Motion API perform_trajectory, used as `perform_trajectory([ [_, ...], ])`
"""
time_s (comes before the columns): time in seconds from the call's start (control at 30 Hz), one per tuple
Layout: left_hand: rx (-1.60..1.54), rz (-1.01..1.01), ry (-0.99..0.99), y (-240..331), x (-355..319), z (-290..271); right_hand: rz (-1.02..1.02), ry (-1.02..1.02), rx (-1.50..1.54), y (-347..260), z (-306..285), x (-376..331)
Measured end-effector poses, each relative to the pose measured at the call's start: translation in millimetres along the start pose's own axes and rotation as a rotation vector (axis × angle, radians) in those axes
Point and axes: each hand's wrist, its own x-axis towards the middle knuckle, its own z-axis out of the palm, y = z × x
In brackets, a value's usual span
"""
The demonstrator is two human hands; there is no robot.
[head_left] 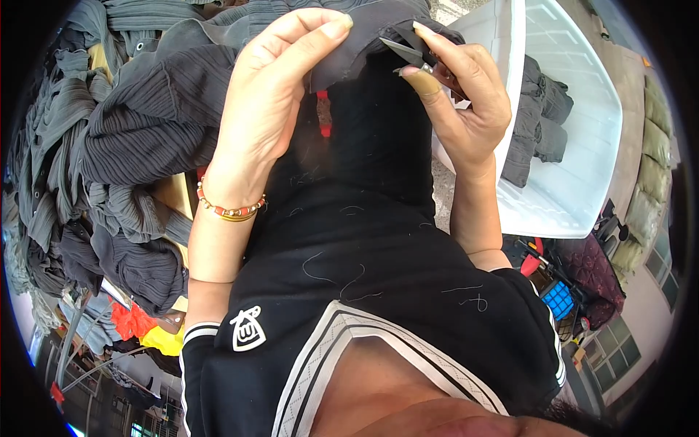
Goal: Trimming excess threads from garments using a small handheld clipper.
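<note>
Between the thumb and fingers of my left hand (269, 84) the edge of a dark grey garment (362, 40) is pinched. My right hand (470, 102) is closed around small thread snips (402, 51), whose pointed blades are parted and lie against the cloth. Tan tape wraps the right thumb. Part of the snips' handle is hidden inside the right fingers. Below the held cloth, a red strip (324, 114) shows against my black clothes.
Heaped dark grey ribbed garments (145, 120) fill the left side. A white plastic bin (575, 193) stands at my right, with folded dark garments (535, 120) inside. Beyond it are a blue basket (558, 300) and stacked pale bundles (648, 182). Red and yellow cloths (132, 319) lie at lower left.
</note>
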Motion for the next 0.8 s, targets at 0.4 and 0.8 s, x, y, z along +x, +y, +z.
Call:
perform_trajectory([
  [0.4,0.008,0.016,0.019,-2.7,-0.9,0.2,-0.014,-0.009,-0.018,0.8,-0.2,4.2],
  [0.8,0.352,0.188,-0.047,-6.0,14.6,8.8,0.347,0.055,0.371,2.1,0.8,18.8],
])
